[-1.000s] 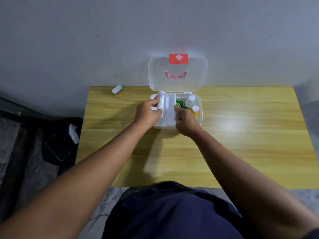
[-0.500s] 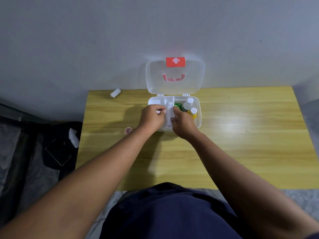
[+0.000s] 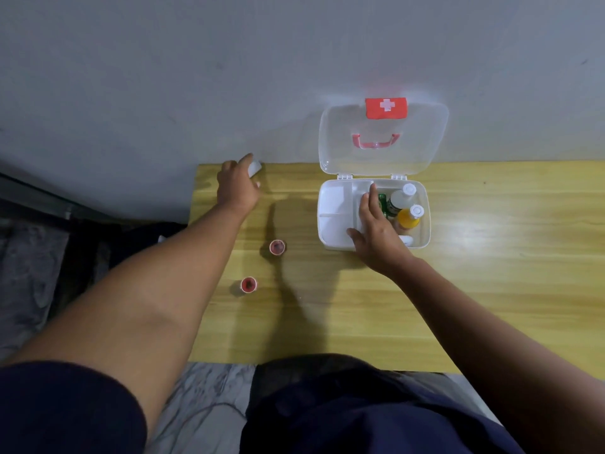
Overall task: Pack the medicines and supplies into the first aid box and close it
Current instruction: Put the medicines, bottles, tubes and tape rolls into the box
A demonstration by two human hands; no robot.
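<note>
Clearly, the left hand (image 3: 237, 188) had reached the far table (image 3: 491, 257) corner, fingers closing around a small white roll (image 3: 254, 166). The right hand (image 3: 376, 231) lay open, flat on the open box (image 3: 330, 211). Best to grip the roll firmly, then collect both red-capped jars (image 3: 277, 247).

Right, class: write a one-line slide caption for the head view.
Left hand reaches the white roll at the table's far edge while right hand rests on the open box.
</note>
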